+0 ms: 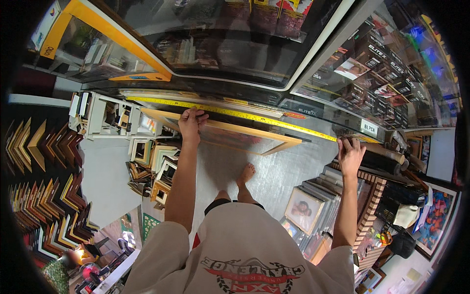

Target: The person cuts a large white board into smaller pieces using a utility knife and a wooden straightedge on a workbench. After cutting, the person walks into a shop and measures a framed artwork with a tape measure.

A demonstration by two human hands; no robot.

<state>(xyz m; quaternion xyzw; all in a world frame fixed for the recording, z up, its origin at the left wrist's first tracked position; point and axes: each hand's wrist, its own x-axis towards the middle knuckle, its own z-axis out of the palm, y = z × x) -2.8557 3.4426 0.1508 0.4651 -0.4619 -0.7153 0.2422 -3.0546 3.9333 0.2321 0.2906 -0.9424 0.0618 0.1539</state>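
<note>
A yellow tape measure (254,117) is stretched out in a long line in front of me, along the glass front. My left hand (192,121) is closed with its fingertips at the tape's lower edge, left of the middle. At the tape's right end, my right hand (350,151) has its fingers curled over it; a tape case cannot be made out. Just below the tape, a light wooden picture frame (279,147) stands tilted, its top edge near my left hand.
A glass display case (220,63) spans the far side, with boxes (377,63) inside at the right. Frame corner samples (44,196) hang at the left, near small frames (164,171). Framed pictures (303,210) are stacked by my right arm. My bare foot (246,174) is on the grey floor.
</note>
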